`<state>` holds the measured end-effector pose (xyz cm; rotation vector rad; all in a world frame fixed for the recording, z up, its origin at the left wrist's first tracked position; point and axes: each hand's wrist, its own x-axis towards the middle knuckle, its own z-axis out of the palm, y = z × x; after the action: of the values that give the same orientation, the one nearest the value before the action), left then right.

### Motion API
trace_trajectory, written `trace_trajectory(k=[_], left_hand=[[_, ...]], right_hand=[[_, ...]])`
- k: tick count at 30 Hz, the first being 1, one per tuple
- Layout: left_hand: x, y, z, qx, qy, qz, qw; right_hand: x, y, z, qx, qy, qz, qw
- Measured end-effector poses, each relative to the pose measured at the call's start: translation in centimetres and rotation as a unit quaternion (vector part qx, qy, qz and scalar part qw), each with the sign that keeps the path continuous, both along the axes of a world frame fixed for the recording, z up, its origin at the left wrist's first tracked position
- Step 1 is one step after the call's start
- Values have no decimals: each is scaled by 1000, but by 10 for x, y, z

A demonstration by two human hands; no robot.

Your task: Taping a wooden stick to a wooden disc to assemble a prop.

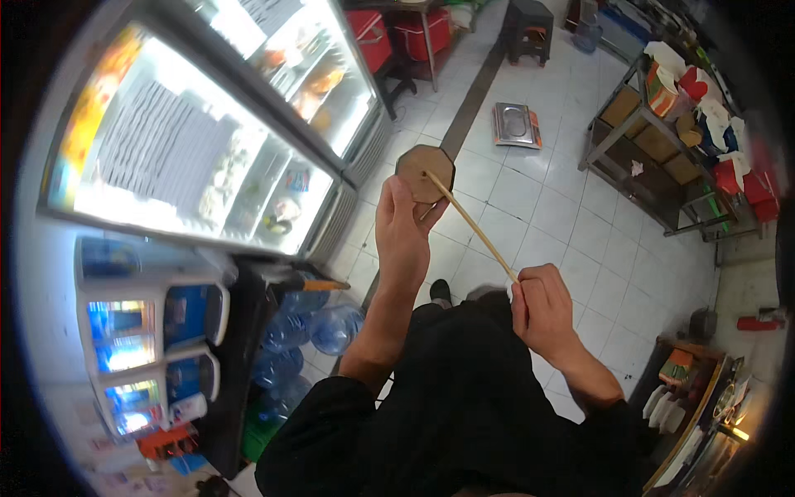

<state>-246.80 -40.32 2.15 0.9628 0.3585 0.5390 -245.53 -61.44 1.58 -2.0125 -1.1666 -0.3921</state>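
My left hand (402,232) is closed on the edge of an octagonal wooden piece (411,170), brown with a dark rim, raised above the floor. The thumb lies on its near face and the other fingers are behind it, partly hidden. A thin pale wooden stick (476,229) slants from the piece down to my right hand (546,313), whose fingers are closed round its lower end. The stick's far tip meets a small dark spot in the middle of the piece. I cannot tell whether it goes in or only touches.
Lit glass-door fridges (319,178) stand at the left, above large blue water bottles (335,327). A steel scale-like device (515,124) lies on the white tiled floor (542,207) ahead. At the right is a loaded metal rack (617,153); a dark stool (530,29) stands at the back.
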Motion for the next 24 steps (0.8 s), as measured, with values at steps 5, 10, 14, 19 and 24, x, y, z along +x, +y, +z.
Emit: trace_trajectory(k=[5, 10, 14, 19, 24], left_hand=[[148, 59, -8, -1, -4, -56, 998], [316, 108, -29, 96, -6, -35, 995], [450, 131, -27, 205, 21, 28, 978], [593, 180, -25, 265, 100, 105, 953], [741, 231, -42, 207, 79, 111, 969]], right_hand=[[135, 52, 5, -22, -33, 2, 999], [304, 93, 6, 6, 111, -23, 994], [441, 119, 27, -10, 256, -55, 965], [601, 184, 29, -15, 47, 7, 999], [748, 236, 19, -53, 181, -9, 982]])
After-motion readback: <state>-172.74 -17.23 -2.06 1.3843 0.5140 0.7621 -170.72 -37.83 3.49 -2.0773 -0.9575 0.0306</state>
